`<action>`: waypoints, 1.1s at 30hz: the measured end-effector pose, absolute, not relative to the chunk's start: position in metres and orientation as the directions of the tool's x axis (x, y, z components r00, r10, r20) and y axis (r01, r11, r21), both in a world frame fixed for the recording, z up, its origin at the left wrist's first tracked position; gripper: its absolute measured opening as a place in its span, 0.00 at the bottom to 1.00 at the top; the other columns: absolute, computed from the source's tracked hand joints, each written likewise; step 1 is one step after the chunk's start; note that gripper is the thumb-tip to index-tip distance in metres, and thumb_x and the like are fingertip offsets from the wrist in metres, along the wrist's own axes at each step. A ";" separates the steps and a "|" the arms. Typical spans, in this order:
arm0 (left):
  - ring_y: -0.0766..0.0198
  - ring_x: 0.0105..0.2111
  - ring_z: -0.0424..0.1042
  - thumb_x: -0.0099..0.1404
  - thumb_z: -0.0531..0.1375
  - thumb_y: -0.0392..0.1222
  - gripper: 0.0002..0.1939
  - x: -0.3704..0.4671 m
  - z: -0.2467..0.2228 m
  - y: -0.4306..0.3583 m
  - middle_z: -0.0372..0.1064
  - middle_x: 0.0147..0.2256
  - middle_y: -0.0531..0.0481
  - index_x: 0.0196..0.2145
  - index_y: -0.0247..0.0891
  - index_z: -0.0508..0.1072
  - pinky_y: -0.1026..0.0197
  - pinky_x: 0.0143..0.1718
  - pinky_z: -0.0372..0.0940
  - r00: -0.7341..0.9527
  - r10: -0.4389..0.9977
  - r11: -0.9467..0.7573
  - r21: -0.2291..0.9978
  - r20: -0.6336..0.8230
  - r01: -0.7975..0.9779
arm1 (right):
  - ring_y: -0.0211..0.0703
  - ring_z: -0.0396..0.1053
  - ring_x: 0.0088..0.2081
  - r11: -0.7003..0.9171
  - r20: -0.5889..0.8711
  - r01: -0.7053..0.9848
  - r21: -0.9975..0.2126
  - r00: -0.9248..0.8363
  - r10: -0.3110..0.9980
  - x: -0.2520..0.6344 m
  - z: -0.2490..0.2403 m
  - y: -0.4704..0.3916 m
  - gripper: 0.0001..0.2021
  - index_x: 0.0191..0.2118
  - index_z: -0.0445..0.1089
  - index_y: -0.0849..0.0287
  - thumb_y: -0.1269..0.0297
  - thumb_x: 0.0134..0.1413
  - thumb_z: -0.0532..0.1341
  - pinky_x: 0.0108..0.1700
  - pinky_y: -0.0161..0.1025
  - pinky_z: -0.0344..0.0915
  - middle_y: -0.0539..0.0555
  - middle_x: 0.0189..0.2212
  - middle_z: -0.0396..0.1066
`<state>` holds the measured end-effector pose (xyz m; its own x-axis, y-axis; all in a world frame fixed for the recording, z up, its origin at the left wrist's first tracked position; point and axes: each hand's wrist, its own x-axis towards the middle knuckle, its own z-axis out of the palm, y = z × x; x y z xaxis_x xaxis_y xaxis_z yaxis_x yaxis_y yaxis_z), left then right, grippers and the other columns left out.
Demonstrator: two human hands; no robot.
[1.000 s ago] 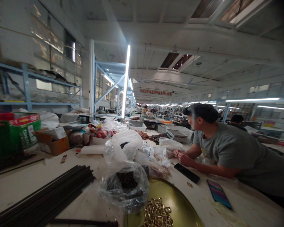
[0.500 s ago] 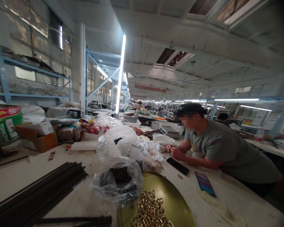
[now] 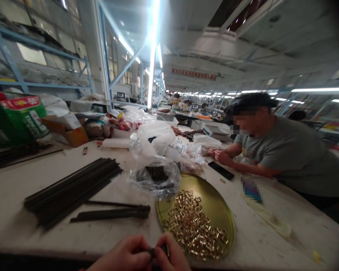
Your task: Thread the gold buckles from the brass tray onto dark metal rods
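At the bottom of the head view, my left hand (image 3: pixel 131 253) and my right hand (image 3: pixel 171 254) are close together at the table's near edge. Both pinch a small dark piece (image 3: pixel 152 253) whose full shape is hidden by the fingers. Just right of them lies a round gold tray (image 3: pixel 206 184) with a heap of small gold buckles (image 3: pixel 192 222). Behind the tray sits a clear plastic bag (image 3: pixel 169 186) of dark pieces. Dark strips (image 3: pixel 73 188) lie in a stack at the left, with a smaller bundle (image 3: pixel 113 213) nearer my hands.
A person in a grey shirt (image 3: pixel 296 150) leans on the table (image 3: pixel 101 237) at the right, hands together. Near them lie a black phone (image 3: pixel 220 170) and a yellowish strip (image 3: pixel 271 218). A green bag (image 3: pixel 17 120) and an open carton (image 3: pixel 64 131) stand back left.
The view has tilted down and shifted left, so the scene sits higher and further right. Both my hands have come into view with the small dark piece.
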<state>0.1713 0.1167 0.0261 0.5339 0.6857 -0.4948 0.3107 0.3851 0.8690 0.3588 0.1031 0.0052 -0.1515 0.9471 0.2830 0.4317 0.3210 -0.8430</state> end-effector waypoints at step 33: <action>0.72 0.21 0.57 0.61 0.51 0.42 0.13 0.175 0.029 0.102 0.61 0.20 0.56 0.28 0.34 0.71 0.70 0.22 0.52 0.662 0.596 0.025 0.835 -0.454 0.550 | 0.38 0.59 0.27 0.085 -0.070 0.412 -0.907 -0.348 0.935 0.356 -0.002 0.065 0.09 0.29 0.58 0.56 0.59 0.57 0.50 0.29 0.35 0.58 0.47 0.23 0.60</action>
<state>0.1747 0.1020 0.0291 0.6619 0.5962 -0.4543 0.5504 0.0249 0.8345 0.3559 0.0645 -0.0020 -0.3484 0.9347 -0.0703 0.4119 0.0853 -0.9072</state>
